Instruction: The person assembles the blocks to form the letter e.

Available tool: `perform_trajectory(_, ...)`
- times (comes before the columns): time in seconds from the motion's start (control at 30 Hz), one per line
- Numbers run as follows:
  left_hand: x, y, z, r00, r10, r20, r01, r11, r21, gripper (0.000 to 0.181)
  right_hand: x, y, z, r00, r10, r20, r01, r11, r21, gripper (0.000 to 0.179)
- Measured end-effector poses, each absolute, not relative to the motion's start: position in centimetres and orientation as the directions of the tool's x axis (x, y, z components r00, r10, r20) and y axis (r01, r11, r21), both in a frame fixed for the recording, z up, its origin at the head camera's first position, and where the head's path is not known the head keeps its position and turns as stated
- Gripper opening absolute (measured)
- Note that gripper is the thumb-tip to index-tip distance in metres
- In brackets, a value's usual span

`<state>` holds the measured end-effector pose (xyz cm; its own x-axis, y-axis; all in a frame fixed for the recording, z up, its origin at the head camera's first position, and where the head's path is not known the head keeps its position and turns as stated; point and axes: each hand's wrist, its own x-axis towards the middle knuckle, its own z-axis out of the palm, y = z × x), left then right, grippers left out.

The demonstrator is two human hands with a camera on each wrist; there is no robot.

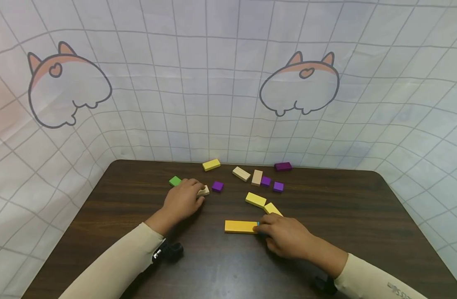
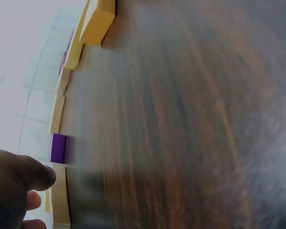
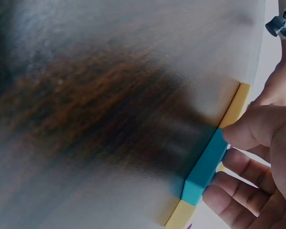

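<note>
In the head view my left hand (image 1: 183,199) hovers over or touches a pale wooden block (image 1: 203,191), partly covering it. The left wrist view shows the thumb (image 2: 35,174) beside the top edge of that block (image 2: 61,198), other fingertips behind. A green block (image 1: 175,181) lies beyond this hand. My right hand (image 1: 286,235) pinches a teal block (image 3: 205,167) between thumb and fingers, low at the table. From above, only a sliver of it shows, at the right end of an orange-yellow block (image 1: 239,226). Whether those two touch is unclear.
Two yellow blocks (image 1: 256,199) lie beyond the right hand. Farther back are small purple blocks (image 1: 217,186), pale wooden blocks (image 1: 241,173), another yellow block (image 1: 211,165) and a dark purple block (image 1: 283,166). A patterned curtain (image 1: 221,83) hangs behind the dark wooden table (image 1: 333,199).
</note>
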<state>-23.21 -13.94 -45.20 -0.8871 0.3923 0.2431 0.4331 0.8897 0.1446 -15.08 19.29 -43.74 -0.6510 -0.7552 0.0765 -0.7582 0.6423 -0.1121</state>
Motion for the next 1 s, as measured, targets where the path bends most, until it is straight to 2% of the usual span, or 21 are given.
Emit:
perform_trajectory(0.57,-24.5,-13.9,-45.7,-0.906,0.373,0.199,0.406,0.899,0.163,0.027,-15.1,19.4,-43.9,-0.654,-0.752,0.081,-0.756,0.645,-0.111,0.038)
perform_trajectory(1.0,-24.6,-13.8,-45.1,-0.871,0.418,0.259,0.469,0.864,0.183,0.018,-15.1,19.4,-44.0,-0.651,-0.754,0.09,-0.758,0.642,-0.115,0.037)
